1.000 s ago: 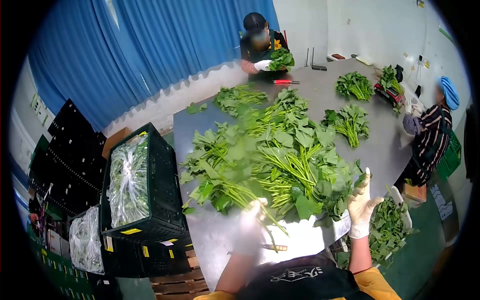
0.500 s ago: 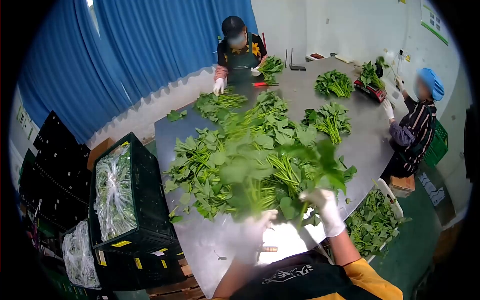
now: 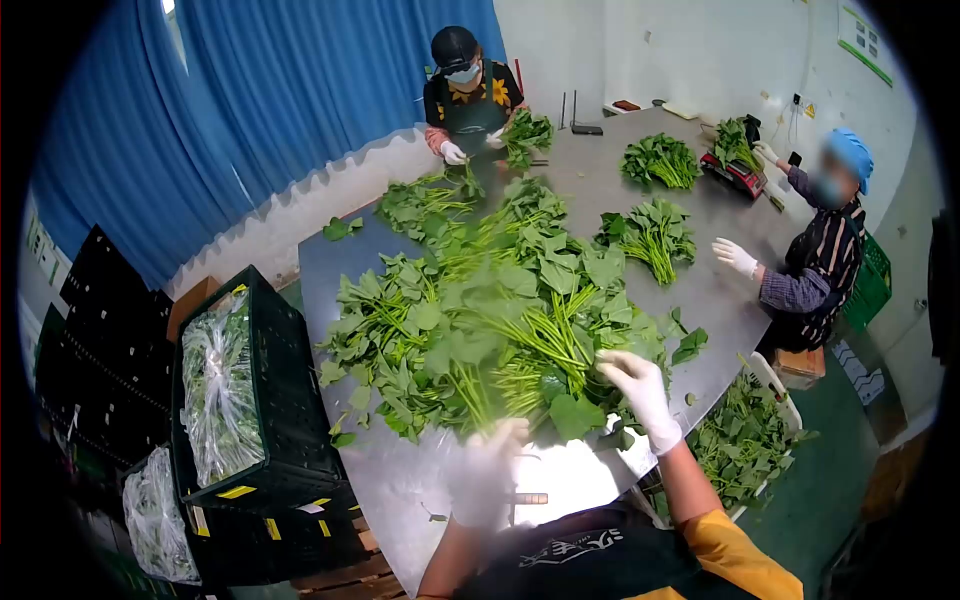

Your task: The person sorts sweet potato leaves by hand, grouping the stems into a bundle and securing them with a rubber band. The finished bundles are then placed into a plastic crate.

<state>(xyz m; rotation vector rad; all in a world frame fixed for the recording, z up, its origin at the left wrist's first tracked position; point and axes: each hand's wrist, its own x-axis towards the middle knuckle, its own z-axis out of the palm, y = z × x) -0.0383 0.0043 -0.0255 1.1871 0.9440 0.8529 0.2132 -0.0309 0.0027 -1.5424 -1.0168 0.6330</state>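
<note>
My left hand (image 3: 488, 472), in a white glove and blurred by motion, is closed around the stem ends of a bunch of leafy greens (image 3: 468, 375). The bunch stands up over the big pile of leafy greens (image 3: 400, 310) on the metal table. To its right, my right hand (image 3: 643, 398), also gloved, reaches in at the pile's near right edge. Its thumb and fingers are apart beside the green stems (image 3: 560, 345), and nothing shows held in them. A loose broad leaf (image 3: 577, 415) lies between my hands.
Across the metal table (image 3: 395, 500), a co-worker (image 3: 472, 100) holds greens. Another co-worker (image 3: 825, 240) sits right, by a red scale (image 3: 735, 175) bearing a bunch. Two bunches lie nearby. Dark crates (image 3: 310, 370) with bagged greens stand left; a white-rimmed container (image 3: 735, 440) of greens is right.
The blurred leafy stem at my right hand is gone from it, and its fingers have parted. My left hand still grips its bunch. The right co-worker's lower hand has moved away from the scale.
</note>
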